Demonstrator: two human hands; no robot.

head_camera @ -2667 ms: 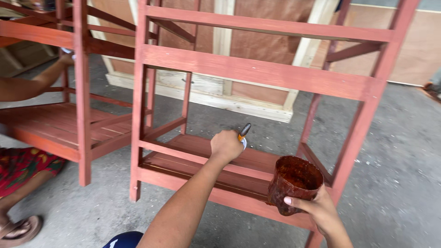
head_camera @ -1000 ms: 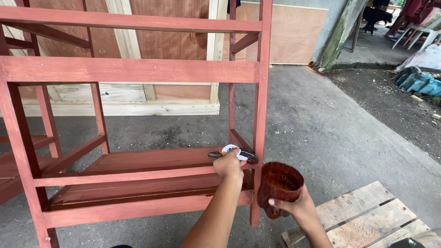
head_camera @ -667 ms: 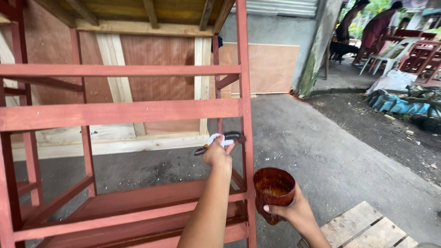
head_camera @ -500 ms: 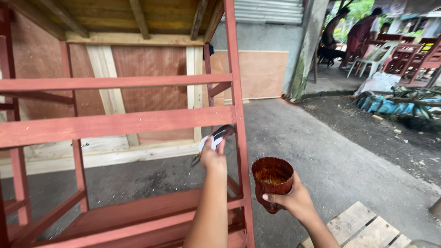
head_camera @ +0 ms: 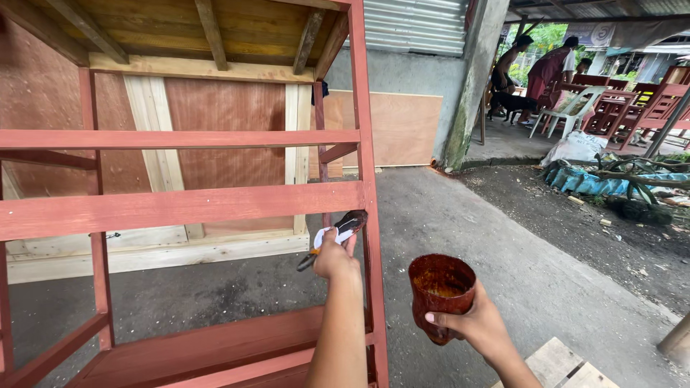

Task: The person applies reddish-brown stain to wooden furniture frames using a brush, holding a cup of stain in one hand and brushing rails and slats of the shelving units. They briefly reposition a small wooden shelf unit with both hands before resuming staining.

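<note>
Head cam looking down: the left hand [head_camera: 334,259] has its fingers wrapped tight around a paintbrush [head_camera: 338,233], bristles dark with stain and sitting right up against the corner post of the red-painted wooden rack [head_camera: 180,205], just under its wide horizontal rail. The right hand [head_camera: 478,327] is out to the side, fingers closed around a reddish-brown cup of stain [head_camera: 440,291], held upright, away from the rack, over the concrete floor [head_camera: 467,223]. A pale wooden pallet [head_camera: 568,366] peeks in at the bottom right. Way back, people are by some chairs [head_camera: 575,108] under a roof.
</note>
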